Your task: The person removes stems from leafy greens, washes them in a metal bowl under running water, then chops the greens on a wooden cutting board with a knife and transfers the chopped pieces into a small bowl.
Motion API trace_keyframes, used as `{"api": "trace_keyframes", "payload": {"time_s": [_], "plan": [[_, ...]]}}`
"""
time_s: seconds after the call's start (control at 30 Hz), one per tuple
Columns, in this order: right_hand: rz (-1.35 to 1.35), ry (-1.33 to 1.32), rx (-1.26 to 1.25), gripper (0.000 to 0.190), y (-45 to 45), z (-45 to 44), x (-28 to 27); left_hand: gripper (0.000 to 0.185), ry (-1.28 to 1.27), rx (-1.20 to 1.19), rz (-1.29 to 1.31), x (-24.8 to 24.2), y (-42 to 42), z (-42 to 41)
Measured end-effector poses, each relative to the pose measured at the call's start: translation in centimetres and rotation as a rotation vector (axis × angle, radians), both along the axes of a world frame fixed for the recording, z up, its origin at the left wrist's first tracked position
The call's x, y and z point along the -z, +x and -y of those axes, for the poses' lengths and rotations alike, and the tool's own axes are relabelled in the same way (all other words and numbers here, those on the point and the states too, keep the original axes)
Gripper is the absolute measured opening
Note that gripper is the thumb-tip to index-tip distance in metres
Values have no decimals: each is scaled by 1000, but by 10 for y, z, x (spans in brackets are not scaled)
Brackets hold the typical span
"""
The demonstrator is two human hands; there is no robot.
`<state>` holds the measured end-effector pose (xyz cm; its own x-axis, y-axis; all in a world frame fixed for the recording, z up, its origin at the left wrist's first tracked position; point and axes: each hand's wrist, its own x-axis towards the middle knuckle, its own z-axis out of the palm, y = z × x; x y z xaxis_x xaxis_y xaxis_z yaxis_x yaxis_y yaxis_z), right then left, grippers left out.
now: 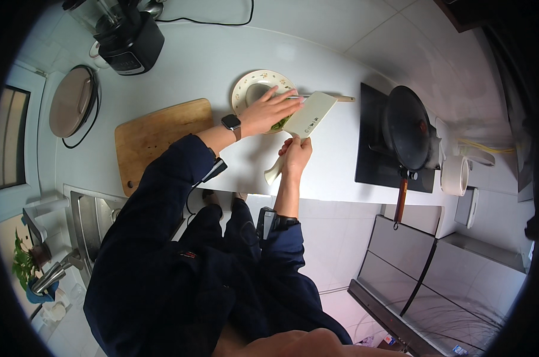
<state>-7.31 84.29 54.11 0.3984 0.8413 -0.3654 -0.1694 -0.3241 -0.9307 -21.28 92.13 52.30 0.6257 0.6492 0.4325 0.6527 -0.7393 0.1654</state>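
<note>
My right hand (296, 156) grips the pale handle of a cleaver (311, 115). Its broad, cream-coloured blade bears dark writing and is tilted at the right edge of a floral-rimmed plate (238, 96). Over that plate my left hand (266, 114) is spread, palm down, its fingertips at the blade's left side; whether they touch it I cannot tell. Chopped greens (280, 123) show below the left fingers, partly hidden by hand and blade. A grey rounded patch in the plate is partly covered by the hand. Behind the blade lies a utensil with a beige handle (344, 98).
A wooden cutting board (162, 134) lies left of the plate, near the sink (90, 223). Further back stand a black blender base (133, 49) and a round brown lidded appliance (70, 102). At right, a wok (407, 129) sits on a black cooktop (368, 134), its handle overhanging the counter.
</note>
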Motion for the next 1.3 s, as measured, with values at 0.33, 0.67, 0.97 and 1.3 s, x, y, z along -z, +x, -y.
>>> {"api": "trace_keyframes", "payload": {"time_s": [0.33,0.67,0.97,1.3], "plan": [[-91,12,-12,11,9,9,-11,50,-1357,3,1455,8,3,-26],[-82,62,-162,25,12,27,-25,57,-1336,67,1586,16,5,-22],[66,22,-218,27,26,31,-21,35,-818,-256,841,35,11,-20],[86,10,-156,26,42,39,-18,33,-656,-308,732,22,18,-8]]}}
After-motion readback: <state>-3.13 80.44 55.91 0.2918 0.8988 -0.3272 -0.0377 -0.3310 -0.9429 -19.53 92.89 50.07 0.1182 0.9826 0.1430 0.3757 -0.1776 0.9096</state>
